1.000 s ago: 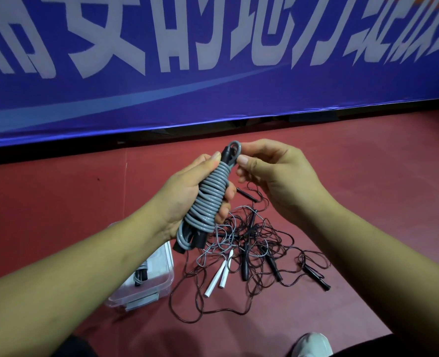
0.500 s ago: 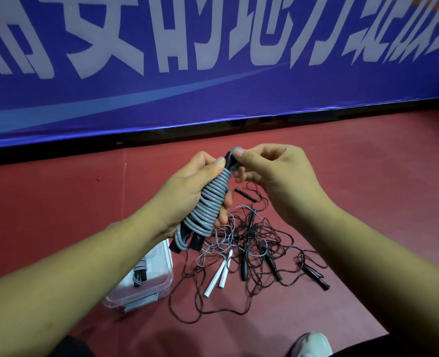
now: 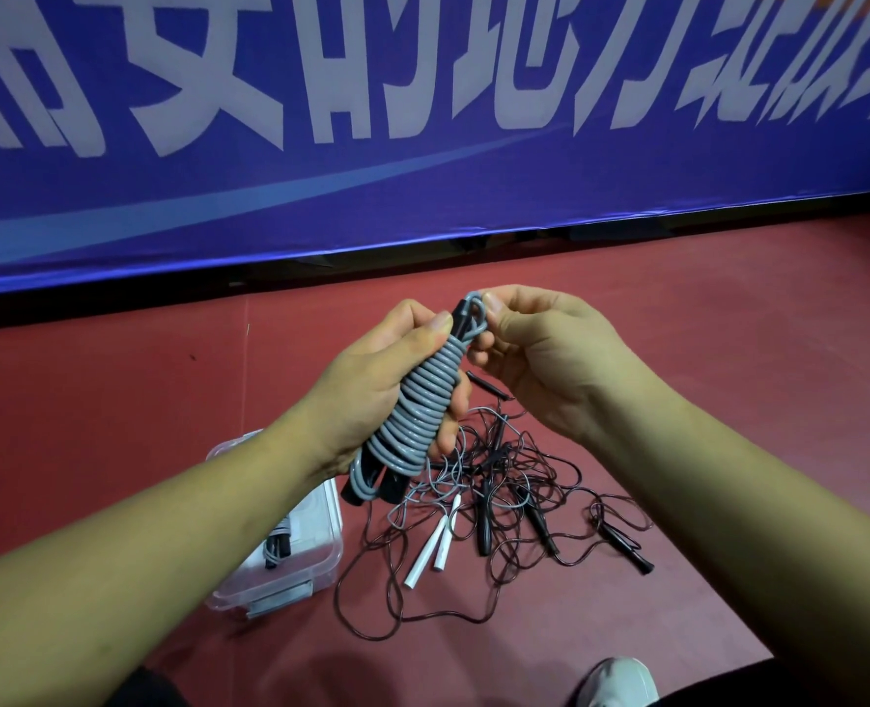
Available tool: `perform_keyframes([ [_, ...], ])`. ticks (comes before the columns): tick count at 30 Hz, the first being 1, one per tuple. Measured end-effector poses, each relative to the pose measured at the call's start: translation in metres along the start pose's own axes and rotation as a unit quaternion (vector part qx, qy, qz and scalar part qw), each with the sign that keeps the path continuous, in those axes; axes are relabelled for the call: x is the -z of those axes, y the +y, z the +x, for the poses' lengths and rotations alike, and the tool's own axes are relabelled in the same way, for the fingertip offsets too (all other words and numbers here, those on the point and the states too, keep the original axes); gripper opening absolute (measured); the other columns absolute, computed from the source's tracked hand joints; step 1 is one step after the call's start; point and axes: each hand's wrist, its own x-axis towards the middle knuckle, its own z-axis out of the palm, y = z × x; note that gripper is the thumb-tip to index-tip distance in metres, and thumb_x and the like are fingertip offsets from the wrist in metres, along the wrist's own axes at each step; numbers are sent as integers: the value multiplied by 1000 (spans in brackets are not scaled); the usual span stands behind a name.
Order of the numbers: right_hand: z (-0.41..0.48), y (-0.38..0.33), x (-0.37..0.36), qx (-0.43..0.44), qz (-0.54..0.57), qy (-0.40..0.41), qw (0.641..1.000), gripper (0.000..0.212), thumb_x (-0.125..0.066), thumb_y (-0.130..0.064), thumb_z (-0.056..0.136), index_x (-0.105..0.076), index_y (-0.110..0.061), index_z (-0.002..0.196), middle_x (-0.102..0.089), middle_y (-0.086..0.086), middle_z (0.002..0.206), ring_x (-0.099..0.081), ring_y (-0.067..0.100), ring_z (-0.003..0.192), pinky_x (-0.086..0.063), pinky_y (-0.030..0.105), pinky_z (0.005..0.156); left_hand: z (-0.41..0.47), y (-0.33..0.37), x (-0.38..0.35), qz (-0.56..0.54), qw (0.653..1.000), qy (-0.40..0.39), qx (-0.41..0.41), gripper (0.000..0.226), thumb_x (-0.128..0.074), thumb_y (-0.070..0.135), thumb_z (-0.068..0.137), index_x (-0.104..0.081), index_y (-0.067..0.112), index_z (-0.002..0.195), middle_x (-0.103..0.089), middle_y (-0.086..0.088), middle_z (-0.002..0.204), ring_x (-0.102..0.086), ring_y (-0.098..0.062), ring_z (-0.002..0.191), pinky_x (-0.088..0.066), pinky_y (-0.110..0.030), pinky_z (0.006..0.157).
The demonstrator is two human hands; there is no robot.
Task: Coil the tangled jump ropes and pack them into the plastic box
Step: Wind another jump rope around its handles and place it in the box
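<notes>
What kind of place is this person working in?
Probably an indoor sports hall. The red floor looks like court flooring, a long blue banner with large white characters borders it, tangled jump ropes lie on it, and the left hand holds a coiled grey rope.

**The loop peeks out again**

A second ago the grey loop (image 3: 475, 312) stood open at the top of the rope bundle (image 3: 422, 405). Then the right hand (image 3: 550, 369) slid over the loop and hid it. Now the loop shows again, and the right fingertips (image 3: 491, 304) pinch its side. The thumb of the left hand (image 3: 366, 392) has crept a little higher up the bundle.
</notes>
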Motion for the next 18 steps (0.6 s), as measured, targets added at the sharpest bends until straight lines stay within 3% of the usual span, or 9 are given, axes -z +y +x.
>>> perform_keyframes([
  [4,0,0,-3,35,4,4,999,14,-52,6,96,-62,-1,102,-63,6,67,-55,12,56,-53,23,57,0,2,0,-18,1000,11,1,22,-52,35,95,-38,18,94,-58,-20,67,-56,-25,42,-48,-27,39],
  [6,1,-1,-2,39,33,8,999,28,-54,12,93,-54,-7,114,-66,10,72,-56,15,54,-56,26,58,-1,3,-1,-30,999,16,5,20,-50,34,94,-38,18,93,-58,-19,66,-56,-25,41,-47,-26,39],
  [13,-1,-5,-3,78,-30,-11,996,6,-59,10,90,-63,7,93,-67,18,80,-63,19,61,-61,29,68,-1,6,0,-17,999,29,-8,21,-50,35,92,-39,18,91,-58,-19,65,-55,-25,40,-47,-26,38],
  [18,-1,-5,-4,131,-101,0,986,5,-70,4,85,-67,0,85,-69,24,85,-66,25,69,-58,34,71,1,8,1,3,999,48,-24,22,-51,36,92,-39,17,91,-58,-20,66,-55,-26,42,-47,-27,39],
])
